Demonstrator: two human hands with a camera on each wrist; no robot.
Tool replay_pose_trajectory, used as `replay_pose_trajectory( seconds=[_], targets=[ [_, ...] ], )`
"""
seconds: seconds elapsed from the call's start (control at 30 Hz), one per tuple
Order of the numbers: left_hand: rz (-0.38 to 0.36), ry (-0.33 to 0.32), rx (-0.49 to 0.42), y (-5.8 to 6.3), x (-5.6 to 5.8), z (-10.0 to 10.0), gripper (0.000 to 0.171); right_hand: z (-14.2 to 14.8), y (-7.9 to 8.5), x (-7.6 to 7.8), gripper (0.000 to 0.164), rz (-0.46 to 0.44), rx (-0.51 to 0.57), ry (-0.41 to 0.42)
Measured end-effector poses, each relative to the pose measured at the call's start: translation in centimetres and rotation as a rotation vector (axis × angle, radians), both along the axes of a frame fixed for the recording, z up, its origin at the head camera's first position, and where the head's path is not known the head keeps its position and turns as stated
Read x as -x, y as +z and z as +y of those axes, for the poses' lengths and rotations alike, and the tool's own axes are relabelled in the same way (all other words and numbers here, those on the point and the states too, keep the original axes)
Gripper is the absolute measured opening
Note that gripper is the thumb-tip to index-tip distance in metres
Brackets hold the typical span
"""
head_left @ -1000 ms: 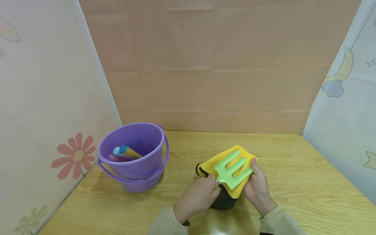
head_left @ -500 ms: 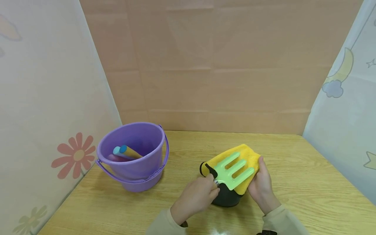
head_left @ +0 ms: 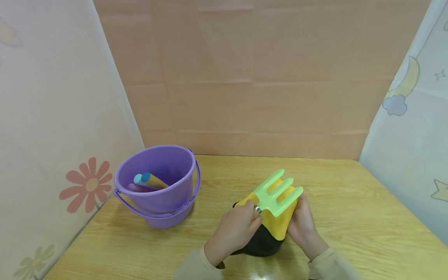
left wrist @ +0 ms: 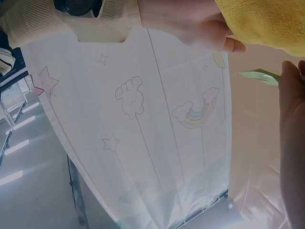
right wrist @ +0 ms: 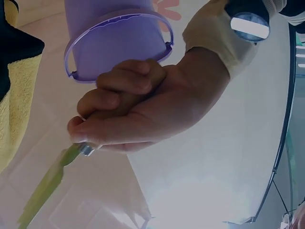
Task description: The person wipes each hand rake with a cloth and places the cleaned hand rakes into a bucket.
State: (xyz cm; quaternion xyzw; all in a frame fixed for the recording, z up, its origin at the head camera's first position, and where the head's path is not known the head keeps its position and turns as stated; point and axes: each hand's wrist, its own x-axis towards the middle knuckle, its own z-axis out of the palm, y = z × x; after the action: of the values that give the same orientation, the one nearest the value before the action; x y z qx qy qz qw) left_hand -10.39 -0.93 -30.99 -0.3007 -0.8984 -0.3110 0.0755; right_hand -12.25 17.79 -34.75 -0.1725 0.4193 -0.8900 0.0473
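In the head view my left hand [head_left: 234, 229] grips the handle of a light green garden hand fork [head_left: 271, 199], just behind its metal collar. Its three tines point up and to the right over a yellow and black cloth [head_left: 276, 226]. From the right side my right hand [head_left: 304, 227] holds the cloth, whose yellow part hides some of the fingers. The cloth's dark portion droops toward the table. Curled fingers of the left hand [right wrist: 138, 107] show around the handle in the right wrist view. The left wrist view has the right hand [left wrist: 200, 24] at the yellow cloth [left wrist: 267, 21].
A purple bucket [head_left: 171, 204] stands on the left of the wooden table [head_left: 343, 202], its handle hanging down. Inside lie several rod-like ends, one yellow with a blue tip [head_left: 154, 180]. Printed sheets enclose the table at both sides, a plain brown one at the back.
The fork has risen slightly relative to the cloth, so its tines extend past the cloth's top edge. The cloth and right hand have shifted down and left. The bucket stays put.
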Motion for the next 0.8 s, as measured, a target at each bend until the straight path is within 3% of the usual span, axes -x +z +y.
replay_pose_trajectory(
  seconds=[0.2, 0.33, 0.63, 0.8],
  targets=[
    [0.008, 0.017, 0.008, -0.1, 0.1, 0.0, 0.028, -0.9, -0.1, -0.7, 0.050, 0.033, -0.059, 0.084],
    [0.009, 0.011, 0.006, -0.2, 0.3, 0.1, 0.029, -1.4, 0.0, -1.1, 0.051, 0.021, -0.064, 0.092],
    [-0.009, -0.003, 0.018, -0.2, 0.3, 0.3, 0.026, -2.1, -0.1, -1.7, 0.053, -0.034, 0.158, 0.164],
    [-0.014, -0.001, 0.038, -0.3, 0.4, 0.5, 0.026, -2.3, -0.2, -2.0, 0.064, -0.082, 0.189, 0.173]
  ],
)
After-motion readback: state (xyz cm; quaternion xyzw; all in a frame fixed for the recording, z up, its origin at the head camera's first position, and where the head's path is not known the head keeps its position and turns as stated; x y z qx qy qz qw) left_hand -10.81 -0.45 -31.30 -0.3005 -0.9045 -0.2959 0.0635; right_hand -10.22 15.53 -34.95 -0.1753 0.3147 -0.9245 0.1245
